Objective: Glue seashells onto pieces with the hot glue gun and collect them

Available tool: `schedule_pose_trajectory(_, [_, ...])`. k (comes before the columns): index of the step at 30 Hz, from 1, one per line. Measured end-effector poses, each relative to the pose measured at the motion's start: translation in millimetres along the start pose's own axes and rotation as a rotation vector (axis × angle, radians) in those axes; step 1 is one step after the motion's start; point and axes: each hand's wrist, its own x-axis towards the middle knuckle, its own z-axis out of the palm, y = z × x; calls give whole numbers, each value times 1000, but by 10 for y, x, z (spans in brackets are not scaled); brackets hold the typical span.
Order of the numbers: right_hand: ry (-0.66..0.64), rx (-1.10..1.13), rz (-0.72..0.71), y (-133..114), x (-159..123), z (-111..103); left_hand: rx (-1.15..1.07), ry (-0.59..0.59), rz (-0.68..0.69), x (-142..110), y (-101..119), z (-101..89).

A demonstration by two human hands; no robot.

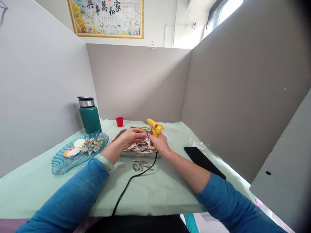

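Note:
My right hand (159, 143) is closed round the handle of a yellow hot glue gun (153, 125), with a clear glue stick (167, 135) poking out of its back. Close beside it, my left hand (131, 137) is pinched; whatever lies between its fingertips is too small to make out. Both hands are over a metal tray (136, 154) holding shells (138, 148) and other small pieces. A black cord (131, 179) runs from near my right hand to the table's front edge. Several small metal clips (139, 166) lie in front of the tray.
At left, a blue scalloped dish (58, 166) holds shells and round discs. Behind it stands a green bottle (89, 117). A red cup (119, 122) and yellow-handled scissors (145, 128) lie farther back. A black flat object (204, 161) sits at right. Grey partitions (141, 81) enclose the table.

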Motion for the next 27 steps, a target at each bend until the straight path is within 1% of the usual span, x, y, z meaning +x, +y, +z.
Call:
schedule_pose_trajectory(5, [6, -40, -4, 20, 4, -10, 24, -13, 30, 19, -31, 7])
schedule_pose_trajectory(9, [-35, 11, -5, 18, 2, 3, 38, -5, 49, 32, -57, -10])
schedule_pose_trajectory(14, [-54, 32, -43, 32, 6, 15, 48, 14, 22, 13, -30, 7])
schedule_pose_trajectory(22, [-85, 37, -48, 4, 7, -6, 56, 22, 6, 1, -12, 20])
schedule_pose_trajectory(27, [-94, 77, -17, -22, -3, 6, 54, 58, 15, -11, -5, 49])
